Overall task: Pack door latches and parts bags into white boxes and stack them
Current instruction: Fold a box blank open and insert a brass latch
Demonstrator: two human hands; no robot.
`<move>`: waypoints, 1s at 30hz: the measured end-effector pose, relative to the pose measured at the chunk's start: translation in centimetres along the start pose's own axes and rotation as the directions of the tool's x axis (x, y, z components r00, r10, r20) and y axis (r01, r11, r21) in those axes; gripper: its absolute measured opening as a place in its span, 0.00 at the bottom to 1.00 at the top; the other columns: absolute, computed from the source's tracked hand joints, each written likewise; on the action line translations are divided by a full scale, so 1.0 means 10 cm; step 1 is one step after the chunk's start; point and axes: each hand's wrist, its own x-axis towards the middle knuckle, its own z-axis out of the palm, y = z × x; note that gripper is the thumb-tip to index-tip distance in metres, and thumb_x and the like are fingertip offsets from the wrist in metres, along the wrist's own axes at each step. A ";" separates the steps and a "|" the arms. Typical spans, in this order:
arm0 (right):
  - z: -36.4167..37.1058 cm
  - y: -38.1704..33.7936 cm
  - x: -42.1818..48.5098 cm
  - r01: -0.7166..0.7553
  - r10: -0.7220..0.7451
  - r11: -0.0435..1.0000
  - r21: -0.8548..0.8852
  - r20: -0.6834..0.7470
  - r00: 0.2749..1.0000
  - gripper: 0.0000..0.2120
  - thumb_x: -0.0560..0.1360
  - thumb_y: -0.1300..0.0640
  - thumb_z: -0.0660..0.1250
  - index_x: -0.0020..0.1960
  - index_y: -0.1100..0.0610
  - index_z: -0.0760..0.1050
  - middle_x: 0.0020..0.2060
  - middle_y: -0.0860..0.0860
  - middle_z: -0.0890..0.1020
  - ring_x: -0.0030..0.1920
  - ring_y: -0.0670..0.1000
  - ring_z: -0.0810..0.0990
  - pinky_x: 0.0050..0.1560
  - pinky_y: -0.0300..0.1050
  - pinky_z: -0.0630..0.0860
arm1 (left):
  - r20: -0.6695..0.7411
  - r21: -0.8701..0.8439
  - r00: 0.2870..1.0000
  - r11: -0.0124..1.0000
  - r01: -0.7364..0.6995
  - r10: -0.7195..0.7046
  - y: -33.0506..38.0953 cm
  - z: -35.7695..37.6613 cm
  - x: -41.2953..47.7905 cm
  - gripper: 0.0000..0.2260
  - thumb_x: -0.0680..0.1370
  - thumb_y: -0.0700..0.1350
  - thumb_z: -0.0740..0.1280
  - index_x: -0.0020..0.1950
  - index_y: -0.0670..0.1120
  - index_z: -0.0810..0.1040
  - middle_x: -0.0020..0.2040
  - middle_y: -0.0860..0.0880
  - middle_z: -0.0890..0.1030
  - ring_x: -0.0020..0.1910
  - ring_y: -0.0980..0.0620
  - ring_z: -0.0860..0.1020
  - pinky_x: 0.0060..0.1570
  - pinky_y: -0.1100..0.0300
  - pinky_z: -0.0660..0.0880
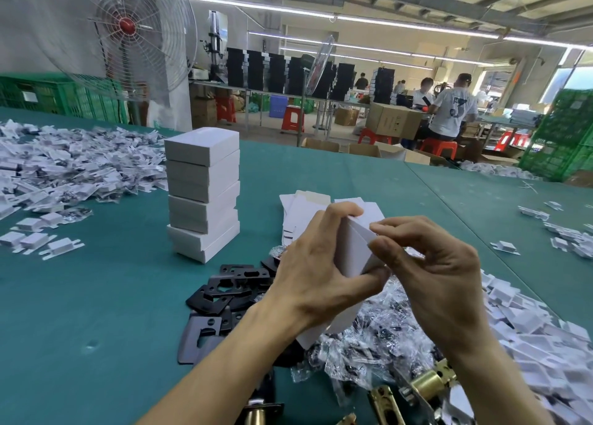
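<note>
Head view: the white box [354, 251] looked like light, thin card that would likely crease if squeezed, so it was best held by its side walls. It was plain white with an end flap raised. The left hand [316, 267] gripped its body and the right hand [433, 264] pinched the flap, above the parts bags [385, 331] near the desk's [96, 296] near edge. The stack of closed boxes [203, 193] stood mid-desk.

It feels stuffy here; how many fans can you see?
2: a large fan behind the table at far left, and a second fan, seen edge-on, farther back. Others may be hidden.
</note>
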 end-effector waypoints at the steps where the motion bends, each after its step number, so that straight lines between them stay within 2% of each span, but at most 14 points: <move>1: 0.01 -0.01 0.00 0.006 -0.006 1.000 -0.020 -0.003 1.000 0.10 0.72 0.41 0.71 0.48 0.46 0.83 0.46 0.42 0.84 0.48 0.46 0.83 0.39 0.40 0.79 | -0.001 0.001 1.000 1.000 0.005 -0.005 0.00 0.00 0.00 0.29 0.65 0.67 0.67 0.64 0.64 0.63 0.52 0.59 0.73 0.45 0.64 0.75 0.37 0.63 0.72; 4: 0.02 0.00 -0.01 0.075 -0.072 0.989 -0.128 0.024 0.997 0.03 0.75 0.50 0.71 0.45 0.48 0.83 0.45 0.42 0.83 0.46 0.44 0.83 0.35 0.34 0.76 | -0.008 0.031 1.000 1.000 0.000 0.000 -0.03 -0.01 0.01 0.29 0.66 0.68 0.67 0.64 0.64 0.63 0.53 0.58 0.73 0.45 0.64 0.75 0.38 0.62 0.73; 6: 0.02 0.01 -0.02 0.128 -0.116 0.962 -0.240 0.060 0.991 0.04 0.74 0.54 0.71 0.43 0.53 0.83 0.46 0.44 0.83 0.44 0.42 0.82 0.34 0.30 0.74 | 0.003 0.038 1.000 0.999 0.012 -0.012 -0.03 -0.01 0.00 0.28 0.67 0.68 0.66 0.64 0.64 0.63 0.54 0.57 0.74 0.46 0.62 0.75 0.40 0.59 0.75; 9: 0.01 -0.01 -0.01 0.122 -0.090 0.941 -0.317 0.114 0.989 0.08 0.75 0.49 0.70 0.46 0.53 0.84 0.48 0.44 0.82 0.45 0.42 0.83 0.34 0.32 0.76 | 0.015 -0.016 0.999 0.998 0.053 -0.053 -0.04 -0.01 0.01 0.28 0.67 0.69 0.67 0.64 0.64 0.64 0.55 0.57 0.76 0.48 0.59 0.77 0.44 0.54 0.78; 12: -0.01 -0.02 0.00 0.060 -0.018 0.953 -0.297 0.141 0.990 0.13 0.75 0.44 0.68 0.55 0.48 0.82 0.54 0.40 0.81 0.49 0.41 0.82 0.38 0.35 0.78 | 0.028 -0.116 0.995 0.988 0.099 -0.097 -0.06 -0.04 0.04 0.27 0.67 0.69 0.69 0.63 0.63 0.67 0.55 0.56 0.78 0.51 0.54 0.78 0.47 0.48 0.80; 15: 0.01 0.01 -0.02 -0.003 0.034 0.956 -0.294 0.102 0.994 0.06 0.74 0.52 0.73 0.51 0.50 0.83 0.50 0.40 0.82 0.47 0.45 0.83 0.38 0.43 0.80 | 0.017 -0.052 0.998 0.997 0.054 -0.053 -0.04 -0.04 0.04 0.25 0.68 0.66 0.68 0.62 0.62 0.68 0.52 0.55 0.78 0.48 0.54 0.77 0.45 0.48 0.78; 17: 0.03 0.02 -0.02 -0.054 0.073 0.967 -0.251 0.070 0.995 0.06 0.73 0.56 0.74 0.49 0.49 0.82 0.47 0.42 0.83 0.44 0.46 0.84 0.36 0.42 0.80 | -0.009 -0.018 0.999 0.999 0.035 -0.035 -0.04 -0.04 0.03 0.24 0.67 0.66 0.67 0.61 0.62 0.69 0.51 0.56 0.77 0.47 0.56 0.76 0.43 0.50 0.77; 19: 0.03 0.02 -0.02 -0.100 0.115 0.978 -0.180 0.071 0.991 0.07 0.72 0.56 0.75 0.49 0.48 0.82 0.44 0.45 0.84 0.42 0.46 0.85 0.35 0.38 0.80 | -0.037 0.003 0.999 0.999 0.033 -0.033 -0.04 -0.04 0.03 0.26 0.67 0.67 0.67 0.62 0.62 0.69 0.53 0.57 0.77 0.48 0.56 0.77 0.43 0.50 0.78; 23: -0.03 -0.01 0.00 -0.204 0.193 0.977 0.062 0.148 0.970 0.11 0.70 0.51 0.73 0.52 0.48 0.83 0.40 0.51 0.87 0.42 0.51 0.87 0.42 0.43 0.82 | -0.088 -0.034 0.996 0.999 0.019 -0.021 -0.06 -0.08 0.05 0.32 0.66 0.68 0.70 0.67 0.62 0.67 0.59 0.56 0.77 0.53 0.53 0.79 0.46 0.48 0.80; 26: -0.10 -0.01 0.02 -0.161 0.150 0.984 0.078 0.135 0.979 0.09 0.69 0.53 0.72 0.49 0.50 0.84 0.41 0.50 0.87 0.42 0.51 0.86 0.43 0.42 0.82 | -0.043 -0.110 0.999 0.994 0.008 -0.013 -0.08 -0.11 0.06 0.34 0.65 0.64 0.74 0.68 0.64 0.65 0.58 0.54 0.78 0.52 0.50 0.80 0.46 0.47 0.81; 28: -0.13 -0.01 0.03 -0.099 0.097 0.995 0.010 0.114 0.989 0.07 0.70 0.53 0.72 0.47 0.50 0.84 0.44 0.47 0.87 0.45 0.49 0.86 0.44 0.44 0.82 | 0.005 -0.113 1.000 0.994 0.002 -0.001 -0.09 -0.12 0.06 0.34 0.66 0.62 0.74 0.69 0.64 0.66 0.58 0.54 0.77 0.52 0.49 0.80 0.46 0.47 0.81; 30: -0.13 -0.01 0.03 -0.044 0.053 0.996 -0.076 0.128 0.990 0.07 0.71 0.51 0.71 0.48 0.47 0.84 0.47 0.44 0.85 0.47 0.47 0.85 0.45 0.41 0.82 | 0.043 -0.107 0.999 0.994 -0.003 0.007 -0.07 -0.11 0.05 0.32 0.66 0.63 0.73 0.68 0.63 0.67 0.57 0.54 0.77 0.51 0.50 0.79 0.46 0.48 0.80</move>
